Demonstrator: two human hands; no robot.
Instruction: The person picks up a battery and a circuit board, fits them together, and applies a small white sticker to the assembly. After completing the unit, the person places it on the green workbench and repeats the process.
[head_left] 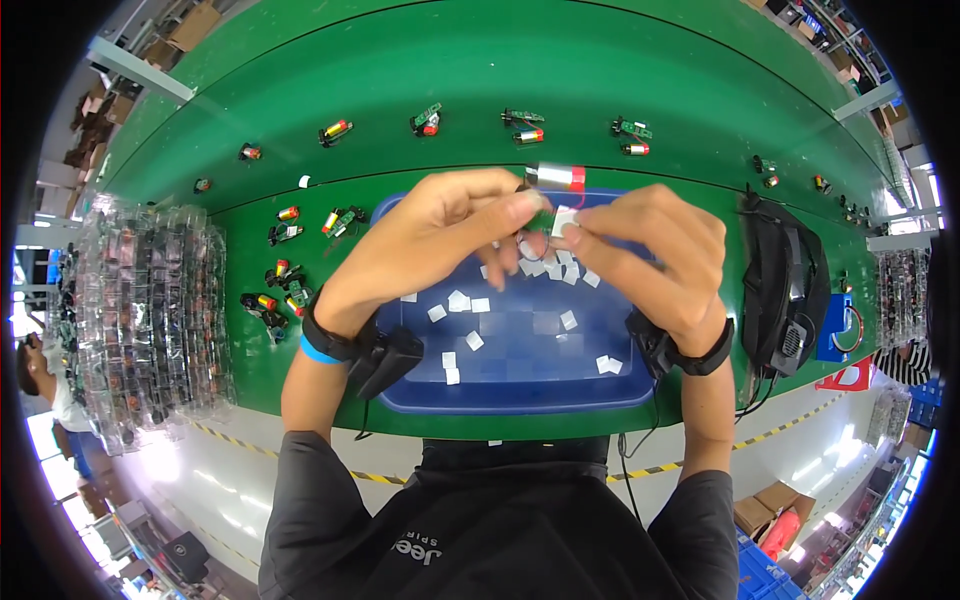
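Observation:
My left hand (445,225) is closed, thumb and index finger pinched beside a silver cylindrical battery cell (557,178) with a red end. The cell is smeared by motion, and thin wires run below it near the fingertips. Whatever else lies in that grip is hidden. Between thumb and forefinger, my right hand (655,255) pinches a small white square pad (565,222), just under the cell. Both hands are above the far part of a blue plastic tray (510,400). Loose white squares (459,301) lie scattered in the tray, several of them bunched below my fingers.
Battery-and-circuit-board assemblies (345,220) lie left of the tray, with more (522,125) along the green table's far side (590,60). Stacked clear plastic trays (150,320) stand at left. A black bag (780,280) lies at right. Wrist devices (388,362) with cables hang over the tray.

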